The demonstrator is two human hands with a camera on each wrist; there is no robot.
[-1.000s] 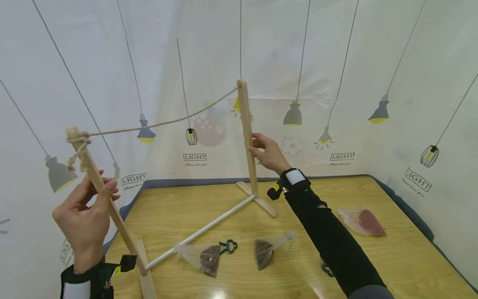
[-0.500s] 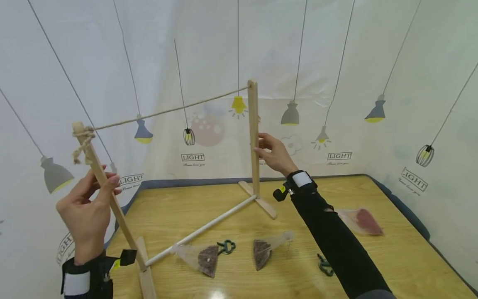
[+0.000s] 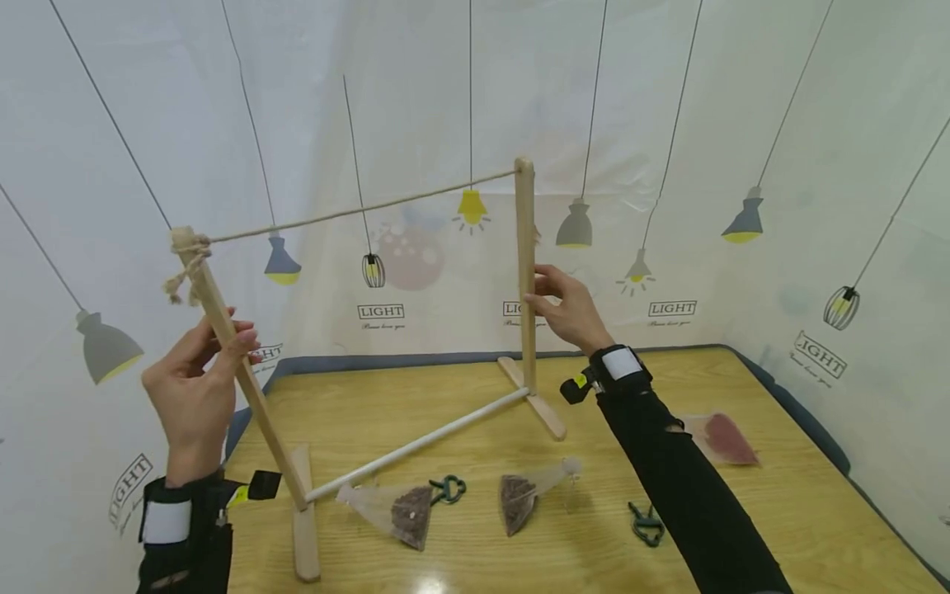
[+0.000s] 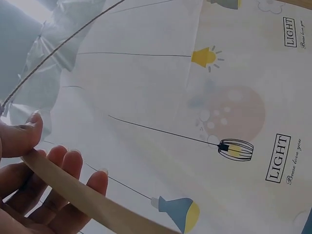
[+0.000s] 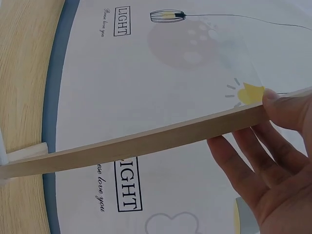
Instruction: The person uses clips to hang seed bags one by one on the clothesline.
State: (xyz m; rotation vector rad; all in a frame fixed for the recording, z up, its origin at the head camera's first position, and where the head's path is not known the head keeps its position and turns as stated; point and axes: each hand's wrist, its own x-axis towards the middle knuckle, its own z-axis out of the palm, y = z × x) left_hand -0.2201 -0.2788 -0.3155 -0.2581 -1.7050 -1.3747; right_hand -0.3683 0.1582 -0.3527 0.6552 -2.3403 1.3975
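Observation:
A wooden frame of two posts stands on the table, with a white rod (image 3: 416, 445) joining the feet and a twine cord (image 3: 356, 211) strung between the tops. My left hand (image 3: 196, 388) grips the left post (image 3: 260, 412) below the knotted cord end, thumb on the near side. The right post (image 3: 525, 223) is pinched between the thumb and fingers of my right hand (image 3: 567, 309). In the right wrist view the fingers (image 5: 234, 165) lie along the post's lower edge. The left wrist view shows the post (image 4: 87, 200) between thumb and fingers.
Two mesh pouches of dark bits, one left (image 3: 411, 516) and one right (image 3: 517, 502), lie on the wooden table (image 3: 356, 404) before the rod. Green clips (image 3: 448, 489) lie by them. A pouch with reddish contents (image 3: 727, 439) sits right, beyond my right forearm.
Both hands and the wooden frame have shifted to the right, and the left post's foot has swung round. The cord, sagging earlier, is now nearly straight. The pouches stay in place.

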